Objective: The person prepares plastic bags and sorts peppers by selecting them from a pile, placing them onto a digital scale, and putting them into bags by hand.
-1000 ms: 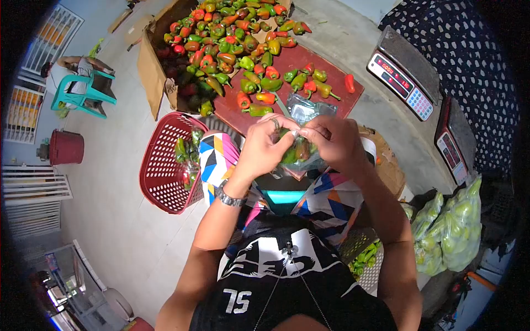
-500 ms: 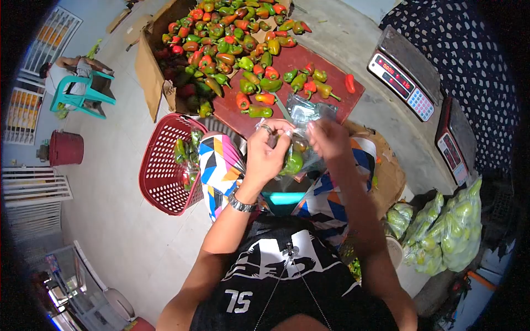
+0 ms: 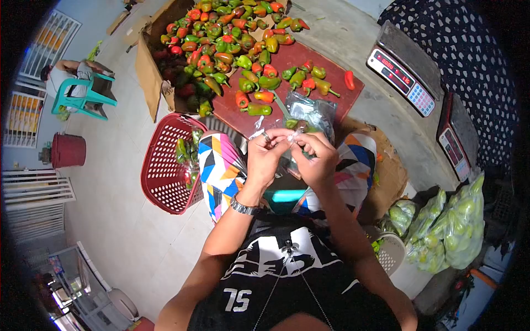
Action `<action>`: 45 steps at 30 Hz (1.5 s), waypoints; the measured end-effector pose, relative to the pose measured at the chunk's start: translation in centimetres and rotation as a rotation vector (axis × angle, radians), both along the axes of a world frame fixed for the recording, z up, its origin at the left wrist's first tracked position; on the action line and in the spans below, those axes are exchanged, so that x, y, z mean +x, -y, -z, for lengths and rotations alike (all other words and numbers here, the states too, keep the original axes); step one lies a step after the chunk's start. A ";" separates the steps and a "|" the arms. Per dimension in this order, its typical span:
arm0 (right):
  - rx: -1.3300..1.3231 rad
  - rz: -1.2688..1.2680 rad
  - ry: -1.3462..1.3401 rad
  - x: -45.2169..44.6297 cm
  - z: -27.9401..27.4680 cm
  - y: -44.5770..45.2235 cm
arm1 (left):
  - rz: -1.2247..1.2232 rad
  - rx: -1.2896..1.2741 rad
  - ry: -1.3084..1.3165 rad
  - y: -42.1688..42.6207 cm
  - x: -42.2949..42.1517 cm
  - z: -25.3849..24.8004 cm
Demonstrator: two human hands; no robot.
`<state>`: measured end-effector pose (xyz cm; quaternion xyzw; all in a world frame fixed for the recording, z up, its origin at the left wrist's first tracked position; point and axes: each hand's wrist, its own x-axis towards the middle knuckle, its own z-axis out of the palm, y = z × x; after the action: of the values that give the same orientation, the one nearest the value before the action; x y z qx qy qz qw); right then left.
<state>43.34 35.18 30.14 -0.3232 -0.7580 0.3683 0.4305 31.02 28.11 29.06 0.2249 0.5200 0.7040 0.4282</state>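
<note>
Both hands meet over my lap at the twisted neck of a clear plastic bag. With thumb and fingers pinched, my left hand (image 3: 265,155) grips the plastic from one side. My right hand (image 3: 316,161) pinches it from the other, fingertips nearly touching the left ones. Green and dark peppers (image 3: 298,124) show through the plastic just beyond my fingers; the hands partly hide the bag. Flat clear plastic bags (image 3: 317,108) lie behind it on the red board (image 3: 309,58). Loose red and green peppers (image 3: 269,83) lie on the board.
A cardboard box (image 3: 144,71) of peppers stands at the back left. A red basket (image 3: 157,165) holding bagged peppers is beside my left leg. Two scales (image 3: 406,74) sit at the right, near large bags of green produce (image 3: 464,220). A person (image 3: 66,80) sits at far left.
My right hand has moved down and closer to my left at the bag's neck. The peppers in the bag, earlier hanging below the fingers, now show beyond them.
</note>
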 end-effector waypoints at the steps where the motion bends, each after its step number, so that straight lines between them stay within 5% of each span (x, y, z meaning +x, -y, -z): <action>1: 0.008 -0.010 0.002 0.0 0.0 -0.1 | 0.011 -0.006 0.007 0.0 0.0 -0.1; 10: -0.013 -0.142 -0.025 0.6 0.2 -1.4 | 0.099 -0.108 -0.532 0.8 -0.8 -1.1; 19: -0.065 -0.278 0.018 1.2 -0.9 -2.3 | 0.315 -0.120 -0.787 1.8 -2.4 -3.9; 25: -0.411 -0.564 0.085 2.3 -0.2 -3.2 | 0.614 -0.028 -0.547 2.4 -4.4 -2.5; 31: -0.717 -0.449 0.020 1.7 1.2 -1.8 | 0.396 -0.208 -0.289 3.4 -2.8 1.2; 34: -0.228 -0.069 0.137 0.9 2.2 1.3 | 0.182 -0.251 -0.029 3.1 -1.3 2.2; 37: -0.133 0.036 0.121 0.2 2.8 3.3 | 0.063 -0.299 0.106 3.2 0.2 2.5; 45: -0.510 0.056 -0.032 -0.2 4.1 3.6 | -0.009 -0.205 0.130 4.0 1.0 2.6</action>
<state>43.12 31.58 26.09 -0.4363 -0.6245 0.5404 0.3571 31.99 24.16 26.42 0.1314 0.5614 0.6624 0.4784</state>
